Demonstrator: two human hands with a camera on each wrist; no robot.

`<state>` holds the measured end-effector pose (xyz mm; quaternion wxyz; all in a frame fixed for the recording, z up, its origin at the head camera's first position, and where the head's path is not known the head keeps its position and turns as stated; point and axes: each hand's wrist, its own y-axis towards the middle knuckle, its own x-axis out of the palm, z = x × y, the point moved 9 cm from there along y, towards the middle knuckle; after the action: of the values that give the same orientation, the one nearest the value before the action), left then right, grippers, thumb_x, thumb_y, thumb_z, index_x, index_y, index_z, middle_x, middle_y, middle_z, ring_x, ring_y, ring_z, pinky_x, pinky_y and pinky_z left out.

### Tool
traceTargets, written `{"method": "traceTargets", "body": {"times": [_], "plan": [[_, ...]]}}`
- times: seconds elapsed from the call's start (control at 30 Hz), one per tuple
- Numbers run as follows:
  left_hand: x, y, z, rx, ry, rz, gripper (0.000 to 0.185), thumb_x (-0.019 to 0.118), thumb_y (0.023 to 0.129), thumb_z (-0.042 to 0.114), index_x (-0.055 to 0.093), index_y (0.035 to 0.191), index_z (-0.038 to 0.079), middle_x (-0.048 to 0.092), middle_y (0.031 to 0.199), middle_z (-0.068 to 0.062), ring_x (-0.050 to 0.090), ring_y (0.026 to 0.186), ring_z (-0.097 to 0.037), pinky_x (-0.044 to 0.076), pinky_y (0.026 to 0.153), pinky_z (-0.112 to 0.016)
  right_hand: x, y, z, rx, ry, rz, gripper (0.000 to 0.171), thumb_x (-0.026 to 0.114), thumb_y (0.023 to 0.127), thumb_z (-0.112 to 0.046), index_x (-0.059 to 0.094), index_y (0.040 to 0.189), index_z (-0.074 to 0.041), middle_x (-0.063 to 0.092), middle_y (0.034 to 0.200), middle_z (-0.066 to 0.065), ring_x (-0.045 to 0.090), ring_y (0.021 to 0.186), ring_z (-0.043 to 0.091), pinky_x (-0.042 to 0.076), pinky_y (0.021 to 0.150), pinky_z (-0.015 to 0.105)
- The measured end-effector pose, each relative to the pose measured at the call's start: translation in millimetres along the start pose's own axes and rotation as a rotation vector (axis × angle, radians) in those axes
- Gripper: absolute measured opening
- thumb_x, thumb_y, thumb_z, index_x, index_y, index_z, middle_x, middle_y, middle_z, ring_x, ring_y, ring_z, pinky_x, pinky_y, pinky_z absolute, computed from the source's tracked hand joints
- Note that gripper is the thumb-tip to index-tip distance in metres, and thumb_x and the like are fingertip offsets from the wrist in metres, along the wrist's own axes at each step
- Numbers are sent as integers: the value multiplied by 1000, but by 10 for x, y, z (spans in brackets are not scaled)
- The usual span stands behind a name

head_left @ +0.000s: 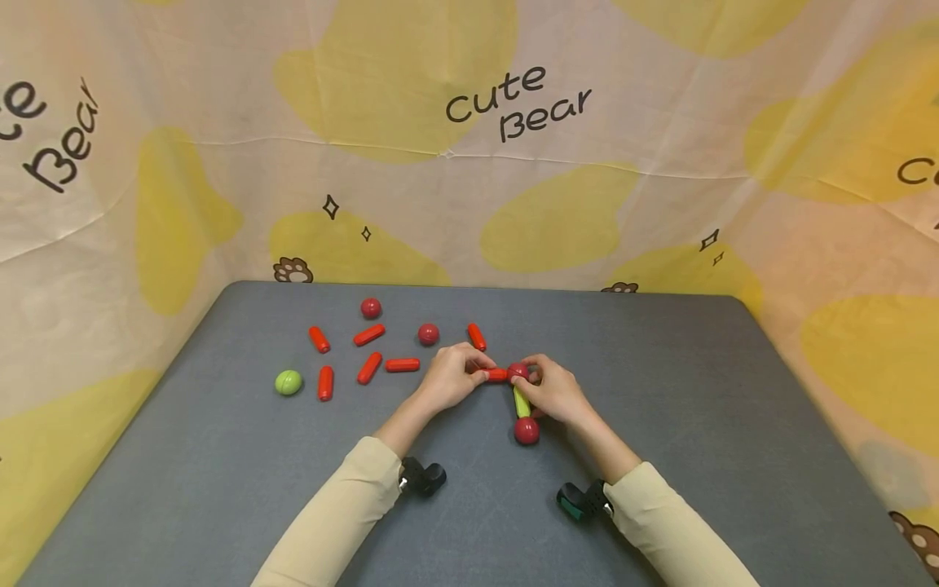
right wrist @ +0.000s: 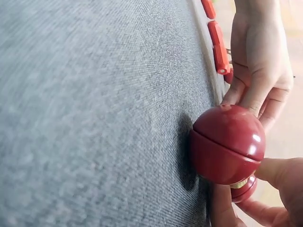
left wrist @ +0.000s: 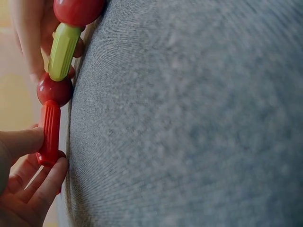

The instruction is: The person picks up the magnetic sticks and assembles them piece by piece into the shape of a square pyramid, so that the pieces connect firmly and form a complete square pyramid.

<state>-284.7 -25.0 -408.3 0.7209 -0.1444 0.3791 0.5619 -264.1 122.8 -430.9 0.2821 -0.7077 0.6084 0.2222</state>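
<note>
Between thumb and fingers my left hand (head_left: 453, 377) pinches a red ribbed rod (left wrist: 50, 132), its end against a dark red ball (left wrist: 54, 90). My right hand (head_left: 555, 390) grips that ball from the other side. A yellow-green rod (left wrist: 64, 52) runs from the same ball toward me in the head view. At its near end sits a second dark red ball (head_left: 526, 430), which fills much of the right wrist view and covers most of the yellow-green rod there.
Several loose red rods (head_left: 402, 365) lie on the grey table (head_left: 220, 473) to the left. Two dark red balls (head_left: 371, 308) sit farther back, and a green ball (head_left: 288, 382) is at far left. Another red rod (head_left: 477, 337) lies just behind my left hand. Patterned cloth (head_left: 411, 187) hangs behind the table.
</note>
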Motion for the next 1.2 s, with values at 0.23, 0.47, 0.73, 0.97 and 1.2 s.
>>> {"method": "traceTargets", "body": {"times": [0.23,0.47,0.73,0.97,1.2], "plan": [[-2,1,19,8,9,-6,12,70,78,7,74,88,13,64,83,1,60,72,-11,46,67,-27,-3,38,-13,-12,-52,32,37,65,84,-23,58,115,-4,60,84,10,53,49,12,46,46,26],[-14,5,33,19,15,-10,11,71,78,8,74,88,12,65,84,1,60,71,-11,46,66,-26,-3,60,-14,-19,-67,41,35,65,84,-23,58,114,-4,58,82,9,52,48,12,45,46,25],[-40,20,15,16,5,-29,11,69,79,9,73,90,12,66,87,0,61,75,-13,47,67,-27,-21,57,-30,-28,-95,52,34,64,84,-24,59,113,-5,59,83,9,55,62,16,45,52,26],[-202,33,-69,-14,-33,-2,13,68,80,8,71,92,12,66,89,1,63,79,-13,51,70,-28,-37,53,-49,-42,-116,67,34,65,84,-24,61,111,-5,59,83,8,53,72,19,42,61,28],[-473,69,-162,-45,-45,72,14,68,81,12,71,94,9,66,91,0,65,82,-15,51,72,-32,-42,41,-43,-42,-112,75,33,66,83,-23,62,110,-4,61,87,9,53,76,20,41,62,27]]}}
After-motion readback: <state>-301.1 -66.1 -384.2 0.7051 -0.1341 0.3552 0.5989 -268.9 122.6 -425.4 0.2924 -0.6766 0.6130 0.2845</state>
